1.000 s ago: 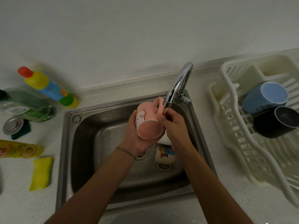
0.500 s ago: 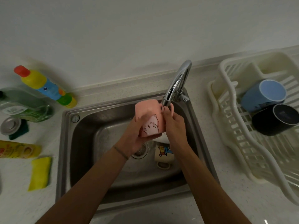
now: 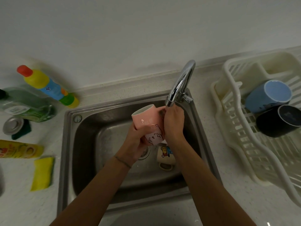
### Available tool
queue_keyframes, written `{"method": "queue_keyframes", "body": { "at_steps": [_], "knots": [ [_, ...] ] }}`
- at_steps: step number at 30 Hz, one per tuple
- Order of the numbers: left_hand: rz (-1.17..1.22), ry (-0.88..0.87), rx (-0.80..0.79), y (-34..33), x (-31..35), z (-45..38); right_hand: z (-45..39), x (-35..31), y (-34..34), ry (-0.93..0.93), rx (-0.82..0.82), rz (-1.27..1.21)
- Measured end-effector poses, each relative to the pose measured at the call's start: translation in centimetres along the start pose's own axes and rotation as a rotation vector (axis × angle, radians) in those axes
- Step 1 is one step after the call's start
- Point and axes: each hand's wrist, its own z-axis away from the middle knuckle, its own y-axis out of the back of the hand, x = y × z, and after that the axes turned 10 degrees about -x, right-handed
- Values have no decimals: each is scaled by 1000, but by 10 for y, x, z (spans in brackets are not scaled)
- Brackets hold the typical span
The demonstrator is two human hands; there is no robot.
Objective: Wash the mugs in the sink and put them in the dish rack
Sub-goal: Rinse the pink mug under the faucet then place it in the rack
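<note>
Countertop, pale and speckled, carries a steel sink at centre with a curved chrome tap over its back edge. At right sits a white dish rack holding 2 mugs on their sides, a blue mug and, touching it, a black mug. Above the basin both hands clamp a pink mug with a cartoon cat, tilted just under the spout: the left hand wraps its lower body, the right hand curls round its far side. A cream mug lies on the sink floor by the drain. Left of the sink lie 3 bottles, a yellow sponge and a metal strainer.
</note>
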Motion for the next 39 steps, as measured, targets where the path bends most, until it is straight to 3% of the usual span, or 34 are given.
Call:
{"method": "queue_keyframes", "body": {
  "at_steps": [3,6,10,12,20,39],
  "knots": [
    [-26,8,17,5,0,-3,0,3,-1,82,-12,168],
    [-5,32,17,8,-2,-4,-9,11,6,130,-46,96],
    [63,78,43,1,-5,-11,-25,19,10,-150,-54,-35],
    [97,125,84,-4,-3,-16,-33,26,17,-196,-52,-66],
    [289,320,283,-10,-15,-45,-73,61,36,-115,16,152],
    [412,328,214,-30,-13,-86,-105,59,50,59,148,249]
  ]
}}
